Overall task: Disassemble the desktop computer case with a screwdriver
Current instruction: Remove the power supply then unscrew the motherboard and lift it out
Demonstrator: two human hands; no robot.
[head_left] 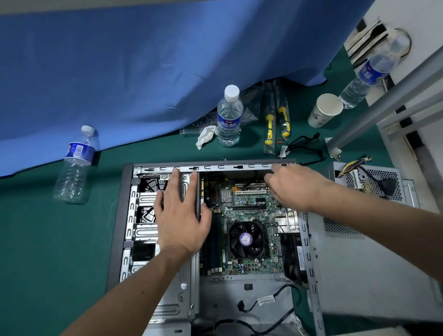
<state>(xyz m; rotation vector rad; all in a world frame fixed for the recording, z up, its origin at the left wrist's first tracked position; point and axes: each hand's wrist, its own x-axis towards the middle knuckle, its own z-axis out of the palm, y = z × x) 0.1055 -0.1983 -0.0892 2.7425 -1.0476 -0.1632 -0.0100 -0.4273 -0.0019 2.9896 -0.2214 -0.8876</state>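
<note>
Open PC case (131, 224) lies on its side mid-table, near the front edge; side panel off. Left hand (180, 218) lies flat, fingers spread, on the drive cage, bracing it. Right hand (292, 187) reaches to the motherboard (245, 210) at the case's far edge, fingers curled; can't tell what they hold, if anything. Screwdrivers (276, 125) lie untouched near the table's back edge. Judgement: keep the brace steady and free cables w/o yanking.

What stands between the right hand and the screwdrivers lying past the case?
Nothing visible blocks the way. The right hand is over the far right corner of the open case. The yellow-handled screwdrivers lie on the green mat past the case's far rim. Only loose black cables lie nearby, to their right.
</note>
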